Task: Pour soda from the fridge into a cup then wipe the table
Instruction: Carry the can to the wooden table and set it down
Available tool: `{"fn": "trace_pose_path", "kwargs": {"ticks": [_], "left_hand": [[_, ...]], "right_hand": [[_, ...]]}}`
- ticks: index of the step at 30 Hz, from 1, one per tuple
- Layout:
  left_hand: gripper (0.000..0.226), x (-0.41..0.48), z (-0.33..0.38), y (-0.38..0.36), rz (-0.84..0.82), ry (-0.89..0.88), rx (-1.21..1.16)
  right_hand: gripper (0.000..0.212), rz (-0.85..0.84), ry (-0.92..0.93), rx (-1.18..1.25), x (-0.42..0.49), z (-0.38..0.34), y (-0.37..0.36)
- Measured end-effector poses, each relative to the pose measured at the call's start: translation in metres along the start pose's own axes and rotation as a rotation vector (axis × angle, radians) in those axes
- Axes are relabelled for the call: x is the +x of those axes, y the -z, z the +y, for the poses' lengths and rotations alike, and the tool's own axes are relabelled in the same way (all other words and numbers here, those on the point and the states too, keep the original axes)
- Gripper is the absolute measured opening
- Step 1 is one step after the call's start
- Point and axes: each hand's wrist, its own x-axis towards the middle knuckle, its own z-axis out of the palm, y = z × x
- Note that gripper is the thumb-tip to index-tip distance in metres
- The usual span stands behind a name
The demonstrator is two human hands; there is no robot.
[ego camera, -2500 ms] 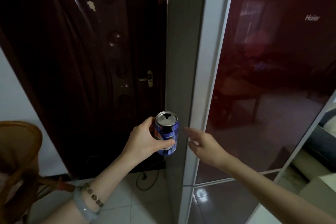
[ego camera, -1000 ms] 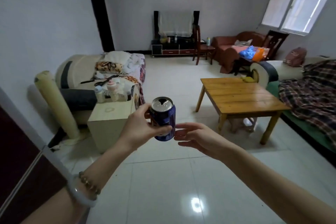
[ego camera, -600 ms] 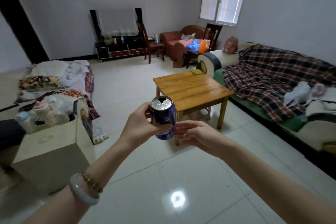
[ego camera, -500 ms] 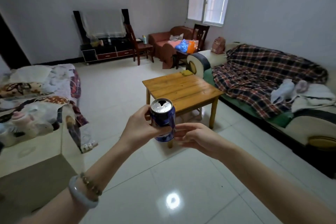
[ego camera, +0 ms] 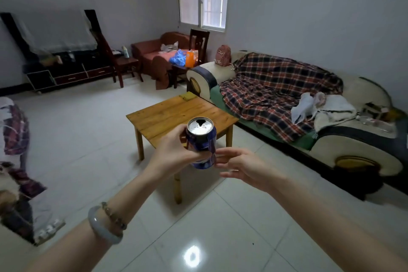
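My left hand (ego camera: 174, 150) grips a blue soda can (ego camera: 202, 139), held upright in front of me with its tab hole open. My right hand (ego camera: 245, 166) is beside the can with fingers apart, its fingertips touching the can's lower right side. Beyond the can stands a low wooden table (ego camera: 167, 112) on the white tiled floor. A small yellow-green cloth (ego camera: 187, 96) lies at the table's far corner. No cup is in view.
A sofa with a plaid blanket (ego camera: 276, 93) and white bags runs along the right wall. A dark chair (ego camera: 119, 62), a TV stand (ego camera: 66, 73) and a red armchair (ego camera: 159, 51) line the back. Bedding (ego camera: 13, 139) lies at the left.
The view has swung from the fridge door round to the living room. The wooden table has come closer and more central. My left hand still holds the can; my right hand has come up against it.
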Motion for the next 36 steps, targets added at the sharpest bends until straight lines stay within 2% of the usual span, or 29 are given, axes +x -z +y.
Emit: {"fn": "trace_pose_path", "kwargs": {"ticks": [15,28,36], "left_hand": [[0.071,0.212,-0.066,-0.041,-0.090,-0.022,0.041],[0.073,0.414,-0.120,-0.102,0.085,0.127,0.086],[0.073,0.506,-0.156,-0.115,0.216,0.226,0.142]], "right_hand": [[0.049,0.074,-0.017,0.098,0.181,-0.048,0.107],[0.050,-0.109,-0.096,-0.061,0.397,-0.109,0.260],[0.048,-0.236,-0.100,-0.137,0.511,-0.139,0.308]]}}
